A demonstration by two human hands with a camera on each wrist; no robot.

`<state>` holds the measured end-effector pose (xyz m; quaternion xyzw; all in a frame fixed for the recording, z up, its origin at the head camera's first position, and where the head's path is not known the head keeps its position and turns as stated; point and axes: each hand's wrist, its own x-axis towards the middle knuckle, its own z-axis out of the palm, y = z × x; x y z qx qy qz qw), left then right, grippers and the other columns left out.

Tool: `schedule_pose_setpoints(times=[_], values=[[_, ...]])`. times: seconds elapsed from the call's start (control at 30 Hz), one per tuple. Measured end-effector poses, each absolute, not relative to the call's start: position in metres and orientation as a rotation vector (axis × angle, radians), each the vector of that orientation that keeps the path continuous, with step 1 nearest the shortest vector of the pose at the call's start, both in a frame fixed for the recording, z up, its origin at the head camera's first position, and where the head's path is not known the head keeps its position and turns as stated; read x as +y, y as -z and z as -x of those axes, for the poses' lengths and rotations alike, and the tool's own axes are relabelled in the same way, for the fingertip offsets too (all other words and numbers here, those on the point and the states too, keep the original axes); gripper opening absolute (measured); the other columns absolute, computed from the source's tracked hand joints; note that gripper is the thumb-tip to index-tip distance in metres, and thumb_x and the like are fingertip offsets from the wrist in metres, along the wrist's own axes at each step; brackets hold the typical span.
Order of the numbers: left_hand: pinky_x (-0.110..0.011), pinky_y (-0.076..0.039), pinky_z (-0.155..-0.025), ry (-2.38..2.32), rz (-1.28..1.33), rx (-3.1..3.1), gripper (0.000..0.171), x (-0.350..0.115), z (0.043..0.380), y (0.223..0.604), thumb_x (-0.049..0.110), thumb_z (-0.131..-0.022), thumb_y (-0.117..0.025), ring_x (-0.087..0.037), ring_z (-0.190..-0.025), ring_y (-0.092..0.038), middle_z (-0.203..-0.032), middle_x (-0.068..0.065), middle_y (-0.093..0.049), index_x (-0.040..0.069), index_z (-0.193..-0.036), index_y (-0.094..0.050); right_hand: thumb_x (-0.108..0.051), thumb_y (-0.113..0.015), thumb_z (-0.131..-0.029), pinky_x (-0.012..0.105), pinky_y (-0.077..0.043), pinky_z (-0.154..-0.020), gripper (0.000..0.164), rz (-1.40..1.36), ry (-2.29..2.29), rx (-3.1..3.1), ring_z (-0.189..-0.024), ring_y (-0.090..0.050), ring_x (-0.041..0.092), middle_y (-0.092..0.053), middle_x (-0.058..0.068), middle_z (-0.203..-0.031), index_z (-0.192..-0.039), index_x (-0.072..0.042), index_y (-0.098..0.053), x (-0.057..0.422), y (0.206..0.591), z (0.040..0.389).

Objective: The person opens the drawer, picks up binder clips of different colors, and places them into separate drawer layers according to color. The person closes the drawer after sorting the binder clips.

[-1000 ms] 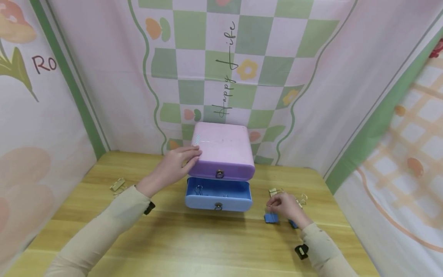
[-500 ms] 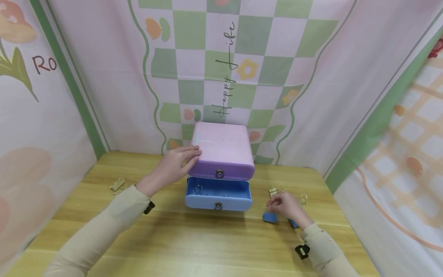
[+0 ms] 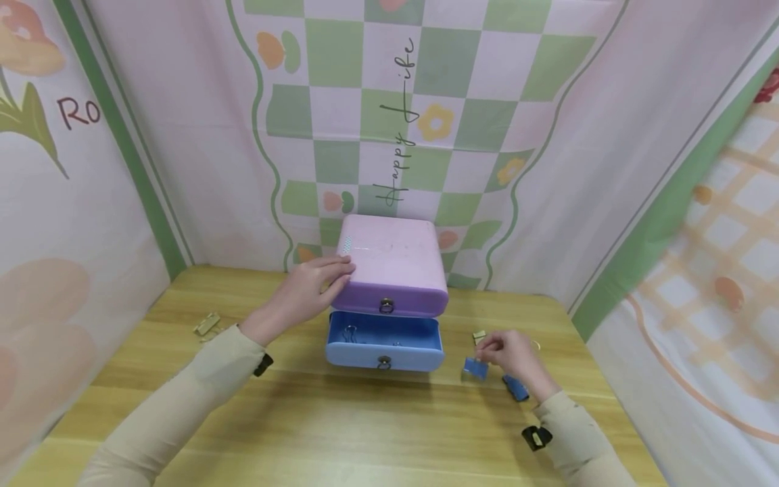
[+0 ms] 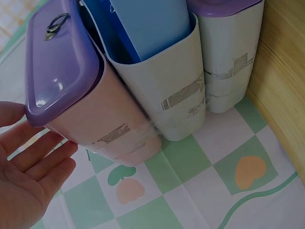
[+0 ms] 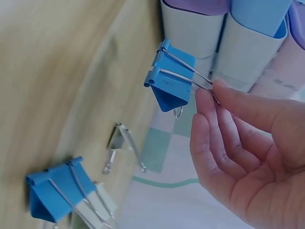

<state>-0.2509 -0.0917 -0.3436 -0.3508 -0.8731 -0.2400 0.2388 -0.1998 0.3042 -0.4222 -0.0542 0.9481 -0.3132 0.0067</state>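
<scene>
My right hand pinches a blue binder clip by one wire handle, between thumb and forefinger. In the right wrist view the clip hangs above the wooden table. My left hand rests at the left front corner of the pink top unit of a drawer organizer, fingers fairly straight along its side. The blue drawer beneath stands pulled out, with wire clip handles showing inside. A second blue binder clip lies by my right wrist, near pale gold clips.
Another gold binder clip lies on the table at left. The purple top drawer is closed and has a ring pull. Behind the organizer hangs a checkered cloth; printed cloths also flank both sides.
My right hand has raised the blue binder clip off the table and shifted slightly right and away from me. The left hand has stayed on the organizer.
</scene>
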Motion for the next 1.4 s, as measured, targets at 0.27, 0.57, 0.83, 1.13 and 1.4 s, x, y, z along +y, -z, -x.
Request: schedule_pose_setpoints(times=[0.27,0.57,0.83,1.13,1.4], values=[[-0.039,-0.051,-0.097,0.663,0.965,-2.376,0.027,-0.092,0.252,0.344,0.023,-0.095,-0.058,-0.024,-0.116,-0.060,-0.125,-0.009,-0.064,0.009,-0.115,-0.068,-0.008,-0.070,-0.084,0.030,-0.056,-0.063,0.004,0.165,0.975,2.971,-0.070,-0.065,0.017,-0.070,0.002,-0.076,-0.086,-0.006,-0.071,0.301,0.408,0.199],[-0.038,-0.050,-0.099,0.659,0.948,-2.408,0.028,-0.092,0.251,0.344,0.025,-0.096,-0.056,-0.022,-0.119,-0.059,-0.128,-0.007,-0.062,0.010,-0.118,-0.067,-0.010,-0.071,-0.083,0.031,-0.057,-0.063,0.007,0.184,0.973,2.972,-0.067,-0.061,0.011,-0.069,0.002,-0.076,-0.087,-0.005,-0.070,0.294,0.392,0.196],[-0.038,-0.050,-0.099,0.667,0.951,-2.415,0.028,-0.092,0.250,0.343,0.024,-0.096,-0.056,-0.023,-0.119,-0.059,-0.128,-0.007,-0.062,0.010,-0.118,-0.067,-0.009,-0.071,-0.082,0.022,-0.054,-0.058,0.007,0.206,0.973,2.978,-0.066,-0.062,0.011,-0.070,0.003,-0.076,-0.086,-0.004,-0.070,0.289,0.378,0.193],[-0.039,-0.049,-0.099,0.666,0.945,-2.426,0.028,-0.092,0.250,0.341,0.024,-0.095,-0.057,-0.023,-0.119,-0.058,-0.129,-0.008,-0.061,0.010,-0.118,-0.067,-0.010,-0.071,-0.083,0.022,-0.056,-0.060,0.006,0.269,0.966,2.993,-0.067,-0.064,0.011,-0.071,0.003,-0.077,-0.086,-0.005,-0.072,0.282,0.363,0.187],[-0.038,-0.050,-0.099,0.670,0.943,-2.424,0.028,-0.092,0.250,0.342,0.024,-0.095,-0.057,-0.023,-0.119,-0.059,-0.128,-0.008,-0.062,0.010,-0.117,-0.067,-0.012,-0.073,-0.081,0.018,-0.054,-0.058,0.006,0.339,0.925,3.040,-0.068,-0.065,0.012,-0.071,0.002,-0.076,-0.084,-0.007,-0.072,0.272,0.350,0.185]])
